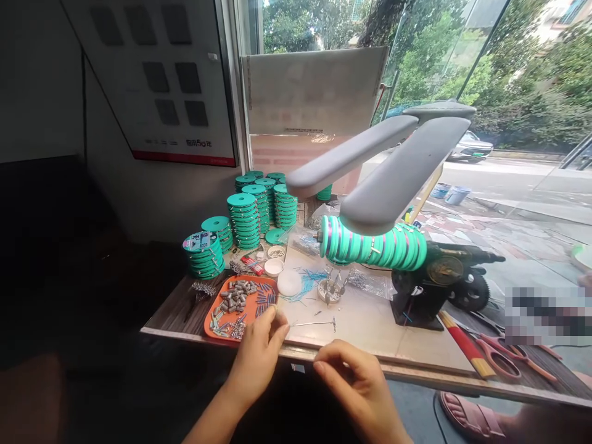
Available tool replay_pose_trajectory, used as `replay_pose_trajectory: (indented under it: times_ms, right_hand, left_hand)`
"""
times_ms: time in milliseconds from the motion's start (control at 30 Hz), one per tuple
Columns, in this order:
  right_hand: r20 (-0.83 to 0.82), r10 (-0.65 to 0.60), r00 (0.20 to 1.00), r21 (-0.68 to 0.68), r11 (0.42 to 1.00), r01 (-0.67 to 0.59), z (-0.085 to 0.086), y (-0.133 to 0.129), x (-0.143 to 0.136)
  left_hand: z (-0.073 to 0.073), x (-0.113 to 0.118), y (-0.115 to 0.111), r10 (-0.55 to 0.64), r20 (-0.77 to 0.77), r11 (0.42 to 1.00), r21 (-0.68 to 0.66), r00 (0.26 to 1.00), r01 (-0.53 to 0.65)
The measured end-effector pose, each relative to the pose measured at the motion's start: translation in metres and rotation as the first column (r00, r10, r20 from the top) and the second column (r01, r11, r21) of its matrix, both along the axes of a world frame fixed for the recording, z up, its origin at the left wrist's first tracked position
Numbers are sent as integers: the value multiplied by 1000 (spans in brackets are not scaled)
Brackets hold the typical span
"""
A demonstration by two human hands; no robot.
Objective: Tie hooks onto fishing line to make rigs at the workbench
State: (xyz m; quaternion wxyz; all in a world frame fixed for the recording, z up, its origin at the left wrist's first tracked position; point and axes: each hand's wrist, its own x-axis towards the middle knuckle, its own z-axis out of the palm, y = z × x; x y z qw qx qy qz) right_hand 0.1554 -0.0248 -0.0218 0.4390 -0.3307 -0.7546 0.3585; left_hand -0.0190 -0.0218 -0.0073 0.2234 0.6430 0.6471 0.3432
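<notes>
My left hand (263, 346) is closed in a pinch at the board's front edge, beside the orange tray (209, 324). What its fingertips hold is too small to make out. A thin metal rod with a small crosspiece (315, 323) reaches right from near those fingertips; I cannot tell whether it is held or lies on the board. My right hand (355, 383) is in front of the table edge, thumb and forefinger pressed together, their contents not visible. Grey cylindrical weights (237, 297), dark slim pieces (265, 300) and small metal fittings (238, 328) lie in the tray.
Green line spools (243, 219) stand stacked at the back left. More green spools (374, 245) sit on a black winding machine (416, 302), beneath grey lamp arms (383, 179). Scissors (504, 361) lie at right. White dishes (274, 266) and blue strands (309, 283) are mid-board.
</notes>
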Motion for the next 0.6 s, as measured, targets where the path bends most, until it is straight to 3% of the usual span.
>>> replay_pose_trajectory:
  times_ms: [100,200,333,467,600]
  right_hand:
    - [22,-15,1000,-111,994,17,-5,1,-4]
    - [32,-45,998,-165,985,50,-7,4,-6]
    - [26,-82,996,-213,973,85,-7,7,-8]
    - [25,-76,997,-214,974,79,-9,9,-9]
    - [42,-85,995,-235,967,93,-10,12,-4]
  left_hand:
    - [-10,3,-10,48,216,998,34,975,-57]
    - [-16,4,-9,83,285,994,49,955,-101]
    - [-14,2,8,137,286,983,80,949,-166]
    - [-2,-3,32,133,231,982,101,964,-160]
    - [7,-5,23,115,218,986,96,969,-138]
